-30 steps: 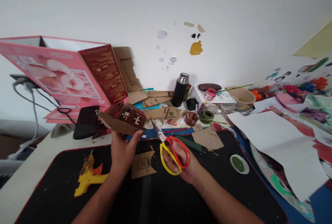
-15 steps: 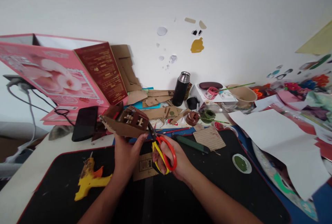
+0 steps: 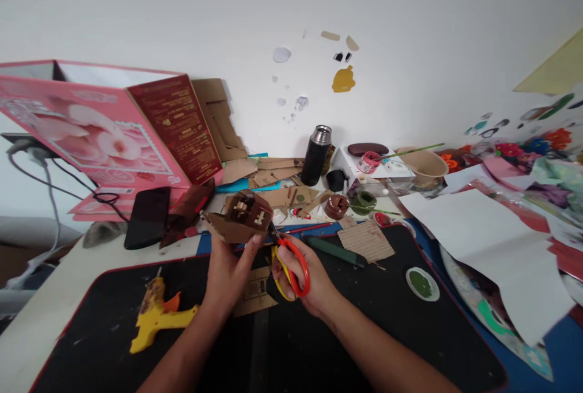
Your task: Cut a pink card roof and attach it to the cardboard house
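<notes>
A small brown cardboard model (image 3: pixel 243 217) with window-like openings is held up by my left hand (image 3: pixel 228 271), whose fingers go underneath it and whose thumb presses its lower right side. In my right hand (image 3: pixel 305 277) are scissors (image 3: pixel 298 268) with red and yellow handles. Their dark blades point up and left and meet the model's right edge; how far they are open cannot be made out. Under the hands, a piece of cardboard (image 3: pixel 255 293) lies on the black mat (image 3: pixel 364 332).
A yellow glue gun (image 3: pixel 155 317) lies on the mat at left. Behind are a phone (image 3: pixel 148 217), a pink box (image 3: pixel 104 132), a black bottle (image 3: pixel 316 159) and open paint jars (image 3: pixel 337 206). A green cutter (image 3: pixel 334 251), corrugated cardboard (image 3: pixel 367 240) and a paint dish (image 3: pixel 422 284) sit at right.
My left hand and the cardboard model have moved slightly right and tilted. The scissors' handles look a little closer together. The camera view has shifted slightly.
</notes>
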### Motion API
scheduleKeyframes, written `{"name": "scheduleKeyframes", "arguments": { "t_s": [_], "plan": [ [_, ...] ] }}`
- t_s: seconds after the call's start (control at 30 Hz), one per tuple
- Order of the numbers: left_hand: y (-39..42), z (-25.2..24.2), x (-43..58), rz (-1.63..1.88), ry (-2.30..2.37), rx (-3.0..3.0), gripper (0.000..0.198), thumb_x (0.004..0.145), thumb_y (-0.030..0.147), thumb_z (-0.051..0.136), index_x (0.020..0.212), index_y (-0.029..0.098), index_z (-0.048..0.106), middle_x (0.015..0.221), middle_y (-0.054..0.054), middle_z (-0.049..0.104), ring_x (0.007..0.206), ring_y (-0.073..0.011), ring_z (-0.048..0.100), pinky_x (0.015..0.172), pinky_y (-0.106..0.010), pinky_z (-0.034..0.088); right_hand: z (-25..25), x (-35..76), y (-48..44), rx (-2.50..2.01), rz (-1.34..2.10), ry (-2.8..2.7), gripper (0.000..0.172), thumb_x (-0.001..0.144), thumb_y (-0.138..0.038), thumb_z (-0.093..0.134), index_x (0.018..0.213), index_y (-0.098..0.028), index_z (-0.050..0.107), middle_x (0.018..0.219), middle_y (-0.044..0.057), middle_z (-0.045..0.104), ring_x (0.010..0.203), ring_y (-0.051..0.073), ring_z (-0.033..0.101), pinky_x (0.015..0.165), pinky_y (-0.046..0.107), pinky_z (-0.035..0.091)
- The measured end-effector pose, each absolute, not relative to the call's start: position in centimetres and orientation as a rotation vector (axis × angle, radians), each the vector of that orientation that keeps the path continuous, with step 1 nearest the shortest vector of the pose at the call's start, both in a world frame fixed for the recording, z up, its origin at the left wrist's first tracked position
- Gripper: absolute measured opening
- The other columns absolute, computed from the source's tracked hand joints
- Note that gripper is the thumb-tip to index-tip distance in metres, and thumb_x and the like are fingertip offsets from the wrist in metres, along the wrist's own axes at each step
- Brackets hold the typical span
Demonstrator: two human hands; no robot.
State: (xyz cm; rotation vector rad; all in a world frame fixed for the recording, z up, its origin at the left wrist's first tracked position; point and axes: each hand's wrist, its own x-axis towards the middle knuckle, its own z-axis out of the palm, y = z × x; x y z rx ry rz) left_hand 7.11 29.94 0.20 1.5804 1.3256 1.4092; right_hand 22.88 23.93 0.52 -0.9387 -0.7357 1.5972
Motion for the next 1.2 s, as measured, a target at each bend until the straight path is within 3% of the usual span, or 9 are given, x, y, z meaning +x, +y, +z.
{"name": "scheduleKeyframes", "arguments": {
  "t_s": [0.23, 0.43, 0.57, 0.67, 0.8, 0.97, 1.2],
  "plan": [
    [30.4, 0.3, 7.1, 1.508, 1.285, 1.504, 0.061, 0.085, 0.052, 0.081, 0.131, 0.02, 0.056, 0.127, -0.014, 0.067, 0.11, -0.0293, 0.072, 0.095, -0.044, 0.061, 0.5, 23.2, 23.9, -0.92, 1.519, -0.769, 0.057, 0.093, -0.075, 0.067, 0.091, -0.02, 0.054, 0.069, -0.003, 0.067, 0.032, 0.003, 0.043, 0.035, 0.016, 0.031],
    [30.5, 0.7, 7.2, 1.547, 1.318, 1.559, 0.061, 0.084, 0.055, 0.082, 0.126, 0.019, 0.058, 0.116, -0.012, 0.07, 0.097, -0.0268, 0.073, 0.091, -0.044, 0.063, 0.2, 23.6, 23.8, -0.847, 1.59, -0.859, 0.064, 0.092, -0.081, 0.063, 0.112, -0.02, 0.056, 0.075, 0.002, 0.073, 0.039, 0.012, 0.059, 0.039, 0.021, 0.043],
    [30.6, 0.6, 7.0, 1.541, 1.332, 1.543, 0.066, 0.083, 0.059, 0.082, 0.129, 0.019, 0.056, 0.119, -0.013, 0.069, 0.104, -0.0295, 0.073, 0.094, -0.046, 0.062, 0.6, 23.9, 23.7, -0.793, 1.628, -0.915, 0.08, 0.088, -0.084, 0.064, 0.135, -0.021, 0.052, 0.084, 0.005, 0.076, 0.047, 0.016, 0.067, 0.046, 0.023, 0.047],
    [30.5, 0.7, 7.0, 1.532, 1.339, 1.529, 0.066, 0.083, 0.059, 0.081, 0.13, 0.02, 0.055, 0.118, -0.013, 0.069, 0.108, -0.0309, 0.072, 0.099, -0.049, 0.061, 1.1, 24.0, 23.6, -0.803, 1.658, -0.958, 0.087, 0.087, -0.087, 0.063, 0.141, -0.021, 0.05, 0.086, 0.006, 0.077, 0.05, 0.016, 0.068, 0.048, 0.024, 0.048],
    [30.5, 1.1, 7.1, 1.549, 1.334, 1.533, 0.061, 0.081, 0.056, 0.083, 0.123, 0.021, 0.056, 0.114, -0.011, 0.067, 0.115, -0.0331, 0.069, 0.099, -0.049, 0.061, 1.3, 23.8, 23.5, -0.918, 1.636, -0.977, 0.083, 0.086, -0.086, 0.066, 0.136, -0.02, 0.055, 0.082, 0.003, 0.075, 0.044, 0.013, 0.061, 0.043, 0.024, 0.047],
    [30.4, 0.9, 7.0, 1.541, 1.378, 1.526, 0.061, 0.078, 0.055, 0.085, 0.119, 0.02, 0.057, 0.114, -0.012, 0.066, 0.106, -0.0314, 0.071, 0.085, -0.045, 0.065, 0.8, 22.9, 23.6, -1.049, 1.568, -0.958, 0.07, 0.086, -0.084, 0.067, 0.11, -0.019, 0.06, 0.07, -0.002, 0.069, 0.037, 0.009, 0.053, 0.036, 0.019, 0.04],
    [30.4, 0.0, 6.7, 1.464, 1.425, 1.551, 0.063, 0.076, 0.057, 0.086, 0.119, 0.018, 0.06, 0.119, -0.015, 0.067, 0.099, -0.031, 0.073, 0.078, -0.044, 0.065, 0.8, 21.9, 23.8, -1.079, 1.546, -0.924, 0.064, 0.087, -0.076, 0.072, 0.115, -0.02, 0.062, 0.066, -0.005, 0.064, 0.036, 0.007, 0.048, 0.035, 0.017, 0.037]
  ]
}}
